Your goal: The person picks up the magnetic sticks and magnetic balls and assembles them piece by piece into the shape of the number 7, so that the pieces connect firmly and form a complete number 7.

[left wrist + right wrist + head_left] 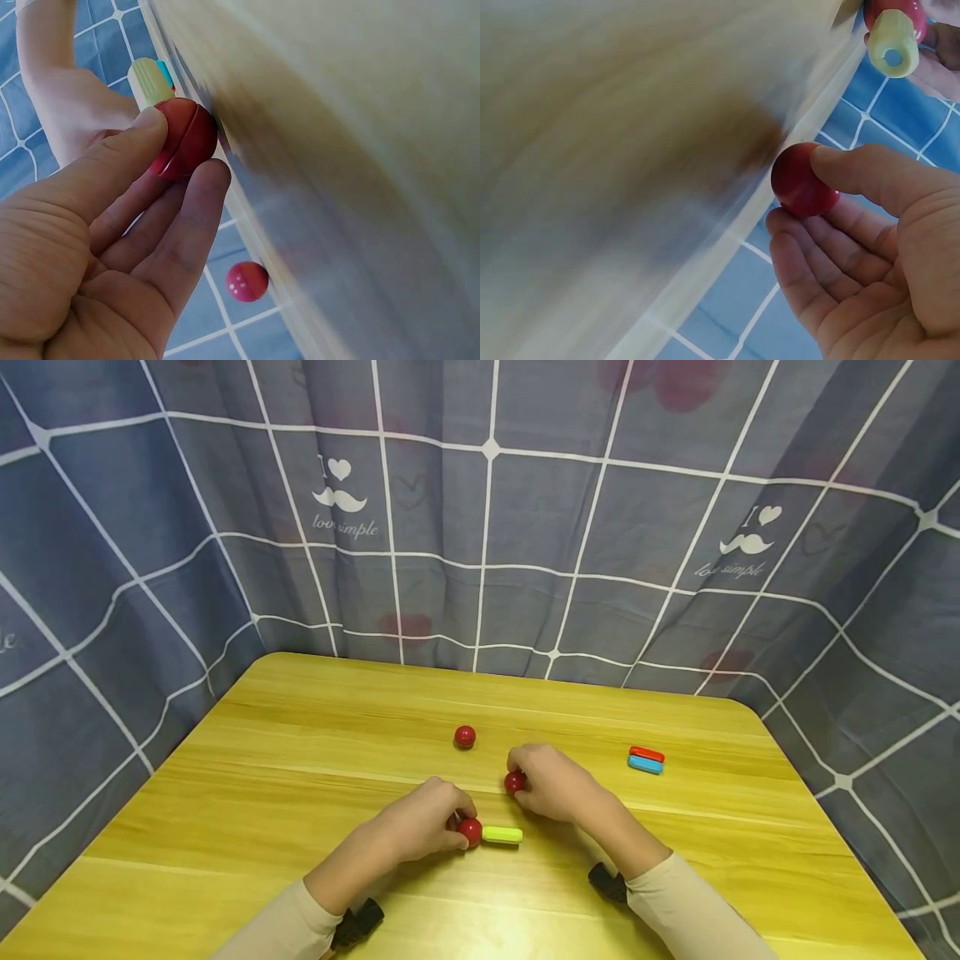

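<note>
My left hand pinches a red ball between thumb and fingers, low over the table. A yellow-green tube extends from that ball to the right; whether it is joined or only touching, I cannot tell. In the right wrist view the tube shows a hole in its near end. My right hand holds a second red ball with thumb and fingertips, a little beyond the tube and to its right. A third red ball lies farther back, touched by neither hand.
A red tube and a blue tube lie side by side on the right of the wooden table. A grey-blue checked curtain hangs behind the table and along both sides. Each wrist carries a black camera mount.
</note>
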`<state>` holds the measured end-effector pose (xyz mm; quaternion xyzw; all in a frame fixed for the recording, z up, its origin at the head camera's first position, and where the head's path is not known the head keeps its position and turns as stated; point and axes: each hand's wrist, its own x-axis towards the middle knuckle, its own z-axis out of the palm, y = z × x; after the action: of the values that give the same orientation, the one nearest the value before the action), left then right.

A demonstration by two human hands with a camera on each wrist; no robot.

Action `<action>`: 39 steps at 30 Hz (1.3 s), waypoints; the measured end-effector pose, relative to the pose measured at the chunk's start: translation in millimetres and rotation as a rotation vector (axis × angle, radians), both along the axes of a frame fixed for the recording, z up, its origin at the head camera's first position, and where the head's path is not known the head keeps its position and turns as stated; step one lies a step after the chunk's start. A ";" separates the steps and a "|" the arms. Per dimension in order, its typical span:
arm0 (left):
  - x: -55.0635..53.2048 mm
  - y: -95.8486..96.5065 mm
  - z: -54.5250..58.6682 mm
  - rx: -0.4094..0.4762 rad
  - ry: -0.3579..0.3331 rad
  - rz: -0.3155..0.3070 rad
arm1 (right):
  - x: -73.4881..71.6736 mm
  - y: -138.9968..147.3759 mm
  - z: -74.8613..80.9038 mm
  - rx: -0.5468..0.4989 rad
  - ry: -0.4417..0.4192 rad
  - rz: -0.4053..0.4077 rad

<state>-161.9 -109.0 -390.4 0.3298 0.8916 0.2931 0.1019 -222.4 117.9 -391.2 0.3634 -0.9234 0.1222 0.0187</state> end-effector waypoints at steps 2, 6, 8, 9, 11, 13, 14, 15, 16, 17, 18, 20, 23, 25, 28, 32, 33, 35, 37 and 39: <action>-0.3 0.1 0.2 -0.002 0.005 -0.001 | 2.8 4.0 0.0 0.003 -0.004 -0.004; -0.2 0.5 0.3 -0.010 0.008 0.003 | 7.9 10.8 0.3 0.019 -0.010 -0.016; 0.3 0.9 0.2 -0.010 0.005 0.005 | 11.0 13.8 0.4 0.020 -0.010 -0.014; 0.4 1.1 -0.1 -0.007 0.002 0.005 | 12.6 15.1 0.3 0.021 -0.010 -0.012; 0.9 0.5 -0.7 0.000 0.000 0.004 | 15.2 16.7 -0.6 0.024 -0.012 -0.005; 1.1 0.2 -1.3 0.007 -0.003 0.003 | 18.1 18.6 -1.3 0.027 -0.014 -0.001; 1.1 0.0 -1.5 0.009 -0.005 0.003 | 19.5 19.6 -1.7 0.030 -0.016 0.000; 1.1 0.0 -1.6 0.010 -0.005 0.003 | 20.9 20.6 -1.7 0.031 -0.019 0.000; 1.0 -0.1 -1.7 0.010 -0.005 0.004 | 22.3 21.6 -1.6 0.030 -0.022 -0.001; 1.0 -0.2 -1.7 0.009 -0.004 0.004 | 23.5 22.6 -1.3 0.031 -0.022 -0.001; 0.9 -0.2 -1.7 0.009 -0.005 0.005 | 24.5 23.4 -1.0 0.031 -0.021 0.000; 0.7 -0.1 -1.7 0.006 -0.002 0.007 | 26.4 25.1 -0.4 0.031 -0.023 0.002; 0.5 0.0 -1.3 0.002 0.001 0.008 | 28.7 27.3 0.5 0.038 -0.020 0.011; 0.3 0.1 -1.3 0.001 0.002 0.010 | 30.7 28.3 1.0 0.042 -0.025 0.020; 0.1 0.2 -1.5 0.000 -0.001 0.010 | 34.3 29.6 1.4 0.043 -0.035 0.034; -0.1 0.9 -1.6 -0.003 0.002 0.006 | 39.9 31.7 2.1 0.044 -0.047 0.037; -0.2 1.1 -1.6 -0.005 0.003 0.007 | 41.4 32.5 2.3 0.046 -0.047 0.037; -0.3 1.4 -1.7 -0.009 0.003 0.010 | 44.4 34.1 2.9 0.047 -0.049 0.037; -0.4 1.7 -1.9 -0.013 0.001 0.015 | 47.5 35.7 3.4 0.048 -0.049 0.041; -0.3 2.0 -1.8 -0.014 -0.002 0.019 | 50.5 37.1 4.1 0.044 -0.047 0.043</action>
<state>-162.2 -107.0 -392.2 0.3202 0.8966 0.2883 0.1022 -171.9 155.0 -387.1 0.3805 -0.9180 0.1106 -0.0138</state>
